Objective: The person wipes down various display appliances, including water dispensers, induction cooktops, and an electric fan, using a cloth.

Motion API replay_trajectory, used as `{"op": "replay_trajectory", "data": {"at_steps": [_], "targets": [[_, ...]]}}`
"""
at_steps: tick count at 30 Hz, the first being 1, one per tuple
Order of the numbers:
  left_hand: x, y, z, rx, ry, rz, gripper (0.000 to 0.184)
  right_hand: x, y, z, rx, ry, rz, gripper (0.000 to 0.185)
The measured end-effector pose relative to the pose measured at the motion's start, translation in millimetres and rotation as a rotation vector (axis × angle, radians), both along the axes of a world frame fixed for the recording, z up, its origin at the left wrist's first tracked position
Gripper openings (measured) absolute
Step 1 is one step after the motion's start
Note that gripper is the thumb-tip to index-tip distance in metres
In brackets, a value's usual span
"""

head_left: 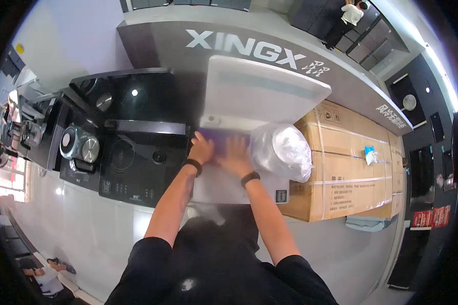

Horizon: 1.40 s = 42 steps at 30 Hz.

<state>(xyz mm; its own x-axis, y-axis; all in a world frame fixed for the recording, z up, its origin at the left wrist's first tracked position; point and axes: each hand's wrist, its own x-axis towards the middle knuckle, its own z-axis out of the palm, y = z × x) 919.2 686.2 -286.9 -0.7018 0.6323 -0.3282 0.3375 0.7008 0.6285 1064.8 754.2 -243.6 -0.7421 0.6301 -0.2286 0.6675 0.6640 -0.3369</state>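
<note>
Left hand (pixel 202 150), grip unclear, right hand (pixel 235 156) spread, on purple cloth (pixel 220 140) lying crosswise, bagged bundle (pixel 282 153) at right, bare white panel (pixel 219 184) nearer.

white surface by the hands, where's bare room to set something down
Bare: the front strip of the white surface, bordered by the left hand, right hand and near edge. Crowded: farther back, with both hands and the plastic-wrapped bundle.

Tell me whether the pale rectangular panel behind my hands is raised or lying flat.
Raised: the panel stands behind the pale base under your left hand and right hand, hiding part of the grey wall.
</note>
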Motion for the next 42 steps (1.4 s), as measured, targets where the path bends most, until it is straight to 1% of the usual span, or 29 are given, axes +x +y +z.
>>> {"op": "replay_trajectory", "data": {"at_steps": [2, 6, 8, 12, 15, 17, 19, 22, 25, 30, 35, 37, 40, 41, 42], "targets": [[7, -5, 2, -0.038, -0.025, 0.015, 0.081, 4, -3, 1, 0.019, 0.015, 0.004, 0.091], [15, -14, 12, -0.065, -0.024, 0.028, 0.081, 13, -4, -15, 0.123, 0.097, 0.034, 0.088], [17, -19, 6, -0.046, -0.035, 0.028, 0.080, 18, -9, -23, 0.178, 0.121, 0.050, 0.087], [38, -41, 19, -0.036, 0.001, 0.013, 0.080, 35, -27, -34, 0.293, 0.167, 0.065, 0.083], [50, -62, 4, 0.023, 0.063, -0.018, 0.078, 49, -46, -38, 0.326, 0.187, 0.070, 0.081], [59, -78, -11, 0.056, 0.093, -0.037, 0.077, 61, -63, -36, 0.288, 0.161, 0.064, 0.081], [68, -93, -7, 0.069, 0.114, -0.044, 0.075, 72, -77, -34, 0.213, 0.117, 0.046, 0.082], [84, -113, -3, 0.111, 0.093, -0.031, 0.074, 87, -98, -30, 0.316, 0.197, 0.063, 0.075], [94, -129, -5, 0.178, 0.112, -0.044, 0.074, 97, -111, -24, 0.287, 0.188, 0.058, 0.073], [103, -140, 0, 0.116, 0.058, -0.053, 0.078, 104, -121, -20, 0.269, 0.150, 0.058, 0.075], [81, -118, -3, -0.002, -0.005, -0.092, 0.087, 84, -110, -17, 0.236, 0.048, 0.041, 0.084], [64, -104, 5, -0.052, -0.056, -0.119, 0.090, 74, -95, -18, 0.198, 0.014, 0.064, 0.088], [49, -89, 13, 0.005, -0.085, -0.127, 0.089, 63, -81, -21, 0.224, 0.036, 0.089, 0.090], [45, -82, 11, 0.029, -0.084, -0.107, 0.087, 58, -74, -17, 0.154, -0.021, 0.090, 0.092], [41, -74, 8, 0.029, -0.079, -0.099, 0.087, 53, -66, -17, 0.136, -0.021, 0.083, 0.093]]}}
